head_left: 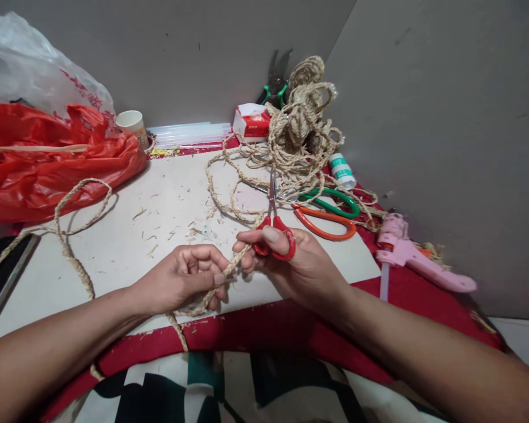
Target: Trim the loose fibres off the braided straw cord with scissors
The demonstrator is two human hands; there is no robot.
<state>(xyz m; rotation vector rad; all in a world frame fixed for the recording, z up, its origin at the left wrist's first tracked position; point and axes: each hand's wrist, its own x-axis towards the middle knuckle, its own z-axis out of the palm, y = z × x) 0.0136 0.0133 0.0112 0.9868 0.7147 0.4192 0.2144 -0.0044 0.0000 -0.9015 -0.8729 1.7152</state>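
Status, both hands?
Left hand: pinching braided cord. Right hand: red scissors, cord at fingertips. Loose rope pile beyond.

Left hand (189, 277): bare, wrist and forearm too
Right hand (293, 252): same, bare up to frame edge
Thumbnails: short, rounded
Lap garment (158, 390): printed cloth, large bold pattern, exact type unclear
Garment colours: off-white, black, dark green
Print shapes: broad curved black patches, straight-edged green block near centre, off-white between
Right side of print: black band curving downward, edges soft in blur
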